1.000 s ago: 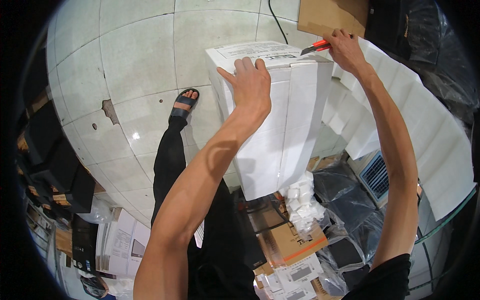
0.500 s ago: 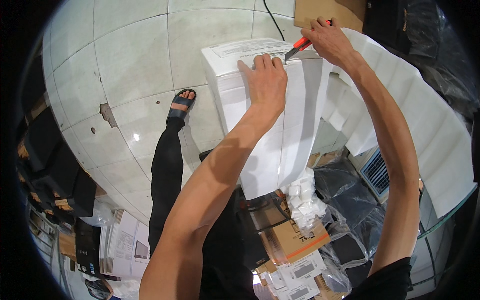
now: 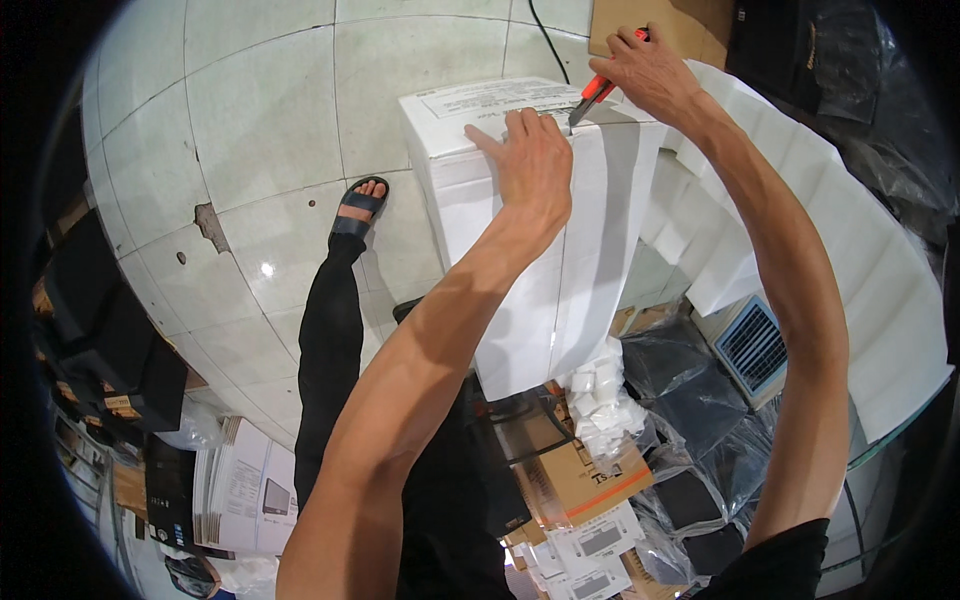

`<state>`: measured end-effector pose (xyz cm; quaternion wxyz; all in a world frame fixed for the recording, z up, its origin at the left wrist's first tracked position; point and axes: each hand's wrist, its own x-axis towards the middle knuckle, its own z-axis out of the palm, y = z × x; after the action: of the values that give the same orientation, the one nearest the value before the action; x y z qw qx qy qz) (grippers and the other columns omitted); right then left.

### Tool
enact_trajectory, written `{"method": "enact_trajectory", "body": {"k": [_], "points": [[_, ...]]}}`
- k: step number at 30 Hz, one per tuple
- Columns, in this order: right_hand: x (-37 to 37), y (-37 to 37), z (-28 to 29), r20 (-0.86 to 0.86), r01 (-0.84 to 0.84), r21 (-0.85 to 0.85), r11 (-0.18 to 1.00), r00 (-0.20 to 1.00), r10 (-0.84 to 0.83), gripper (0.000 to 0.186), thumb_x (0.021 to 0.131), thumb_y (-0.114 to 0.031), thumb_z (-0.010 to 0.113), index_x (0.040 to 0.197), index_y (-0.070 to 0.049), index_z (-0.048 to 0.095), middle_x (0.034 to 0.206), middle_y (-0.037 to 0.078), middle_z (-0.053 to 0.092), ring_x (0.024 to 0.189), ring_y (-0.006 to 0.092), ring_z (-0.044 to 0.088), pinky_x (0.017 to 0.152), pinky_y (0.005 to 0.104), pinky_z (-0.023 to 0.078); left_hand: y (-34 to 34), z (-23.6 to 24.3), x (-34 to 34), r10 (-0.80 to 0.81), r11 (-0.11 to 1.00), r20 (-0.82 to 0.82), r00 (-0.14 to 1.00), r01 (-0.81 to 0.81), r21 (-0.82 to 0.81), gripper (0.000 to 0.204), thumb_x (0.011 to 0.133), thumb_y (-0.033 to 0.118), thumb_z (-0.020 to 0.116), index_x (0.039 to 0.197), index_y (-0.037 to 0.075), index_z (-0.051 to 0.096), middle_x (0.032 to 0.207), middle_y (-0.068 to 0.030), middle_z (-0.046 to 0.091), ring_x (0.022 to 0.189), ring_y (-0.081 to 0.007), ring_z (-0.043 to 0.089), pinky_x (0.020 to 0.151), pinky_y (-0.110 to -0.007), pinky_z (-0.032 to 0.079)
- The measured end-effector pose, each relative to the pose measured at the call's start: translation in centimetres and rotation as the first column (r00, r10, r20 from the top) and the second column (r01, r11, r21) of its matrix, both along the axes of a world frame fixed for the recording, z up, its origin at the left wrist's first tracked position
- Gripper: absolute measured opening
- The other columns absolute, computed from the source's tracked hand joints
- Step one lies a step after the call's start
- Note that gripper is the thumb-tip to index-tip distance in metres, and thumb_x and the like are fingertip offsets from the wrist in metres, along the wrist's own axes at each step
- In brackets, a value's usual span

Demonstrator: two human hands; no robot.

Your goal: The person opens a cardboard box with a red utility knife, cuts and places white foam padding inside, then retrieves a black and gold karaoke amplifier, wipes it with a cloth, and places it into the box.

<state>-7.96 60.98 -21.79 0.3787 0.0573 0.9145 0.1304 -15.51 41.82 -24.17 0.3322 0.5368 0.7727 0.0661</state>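
Note:
My left hand [image 3: 530, 170] rests on the upper edge of a tall white cardboard box [image 3: 515, 300], fingers bent over it and thumb spread to the left. My right hand [image 3: 650, 75] is closed round a red box cutter [image 3: 595, 90] above the box's top right. The cutter's blade points down and meets the top edge near the seam, just right of my left fingertips.
White foam packing [image 3: 880, 300] lies at right, brown cardboard [image 3: 625, 15] behind. Below are dark plastic-wrapped items [image 3: 690, 410], a metal grille [image 3: 750, 345] and several cartons [image 3: 590, 470]. Black boxes [image 3: 115, 340] stand at left. My sandalled foot [image 3: 360, 205] is on the tiled floor [image 3: 260, 120].
My right hand has moved left with the cutter, tilting the blade down to the box's edge. My left hand has shifted right along that edge, toward the blade.

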Motion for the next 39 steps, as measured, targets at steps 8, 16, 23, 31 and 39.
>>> {"method": "enact_trajectory", "body": {"k": [8,16,23,31,39], "points": [[2.4,1.4,-0.5,-0.129,-0.088,0.027,0.996,0.987,0.091,0.008,0.091,-0.014,0.059,0.096,-0.018,0.055,0.096,0.003,0.059,0.103,0.0191,0.056,0.093,0.0447,0.041,0.0,0.4,0.2,-0.012,1.000,-0.013,1.000,0.012,0.001,0.038,0.066,0.006,0.075,0.100,0.001,0.059,0.099,-0.0113,0.051,0.102,-0.0285,0.048,0.097,-0.076,0.025],[2.5,1.3,0.7,0.040,0.069,0.026,0.997,0.997,-0.070,0.019,0.088,-0.008,0.061,0.104,-0.017,0.062,0.105,0.006,0.059,0.113,0.0206,0.052,0.098,0.0443,0.039,0.1,0.8,-0.3,-0.098,0.993,-0.031,0.995,0.095,-0.072,0.046,0.066,0.014,0.077,0.106,0.001,0.058,0.099,-0.0103,0.051,0.100,-0.0270,0.048,0.100,-0.074,0.026],[5.6,2.5,3.9,-0.263,0.589,-0.057,0.806,0.770,-0.581,0.025,0.084,-0.018,0.065,0.105,-0.006,0.059,0.100,0.015,0.062,0.099,0.0298,0.059,0.084,0.0450,0.044,0.0,1.2,-0.6,-0.143,0.988,-0.047,0.989,0.141,-0.056,0.046,0.067,0.016,0.075,0.107,0.000,0.058,0.099,-0.0123,0.052,0.099,-0.0273,0.048,0.101,-0.062,0.030],[5.2,-8.3,1.3,-0.056,0.840,-0.535,-0.093,-0.145,-0.988,0.048,0.081,-0.045,0.073,0.075,0.001,0.059,0.061,0.010,0.056,0.058,0.0180,0.057,0.056,0.0348,0.046,0.3,2.1,-0.4,-0.205,0.977,-0.055,0.977,0.201,-0.073,0.042,0.068,0.019,0.074,0.104,0.002,0.060,0.097,-0.0124,0.056,0.098,-0.0263,0.048,0.090,-0.051,0.035],[6.1,-12.1,0.4,-0.384,0.669,-0.712,0.211,-0.120,-0.916,0.030,0.086,-0.025,0.070,0.094,0.002,0.063,0.094,0.013,0.060,0.076,0.0234,0.059,0.071,0.0361,0.048,1.1,2.7,-1.0,-0.055,0.987,0.190,0.980,0.082,-0.138,0.047,0.070,0.026,0.080,0.104,-0.001,0.062,0.105,-0.0149,0.063,0.114,-0.0315,0.049,0.097,-0.060,0.031]]}}
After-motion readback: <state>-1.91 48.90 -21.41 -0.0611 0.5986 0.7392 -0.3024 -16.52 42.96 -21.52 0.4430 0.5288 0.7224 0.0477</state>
